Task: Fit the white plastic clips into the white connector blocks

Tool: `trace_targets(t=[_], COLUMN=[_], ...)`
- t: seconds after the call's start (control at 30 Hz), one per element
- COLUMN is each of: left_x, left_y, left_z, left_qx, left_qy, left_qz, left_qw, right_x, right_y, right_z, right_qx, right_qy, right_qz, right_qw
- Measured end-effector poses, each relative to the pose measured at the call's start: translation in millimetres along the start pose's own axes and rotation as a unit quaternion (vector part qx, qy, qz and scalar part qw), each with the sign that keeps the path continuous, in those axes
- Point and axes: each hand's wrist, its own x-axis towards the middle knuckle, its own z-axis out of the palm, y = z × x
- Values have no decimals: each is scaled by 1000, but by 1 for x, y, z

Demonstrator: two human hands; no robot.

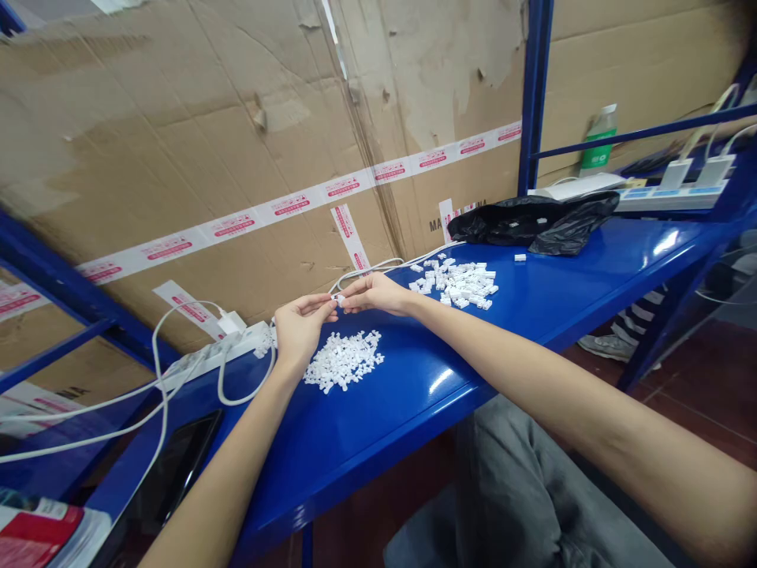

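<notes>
My left hand (301,322) and my right hand (377,293) meet fingertip to fingertip above the blue table (414,386). Pinched between them is a small white plastic piece (338,300), mostly covered by the fingers, so its exact shape is hidden. Just below the hands lies a heap of tiny white plastic pieces (344,360). To the right of my right hand, a looser pile of larger white block-like plastic parts (458,282) spreads over the table.
A black plastic bag (532,221) lies behind the block-like parts. White power strips (201,364) with plugs and cables run along the left back. A dark phone-like device (177,465) is at lower left. Cardboard (266,142) walls the back; a green-labelled bottle (600,140) stands far right.
</notes>
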Motion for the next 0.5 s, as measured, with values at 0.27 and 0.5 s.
trace_targets(t=[0.27, 0.5], left_x=[0, 1], left_y=[-2, -2], left_z=[0, -1], left_qx=[3, -12], left_qy=[-5, 7], left_qz=[11, -5], left_qw=[1000, 1000], right_x=[2, 3], right_y=[3, 2], right_z=[0, 3], right_qx=[-3, 5], right_qy=[-1, -3], right_qz=[-6, -6], right_qw=[1000, 1000])
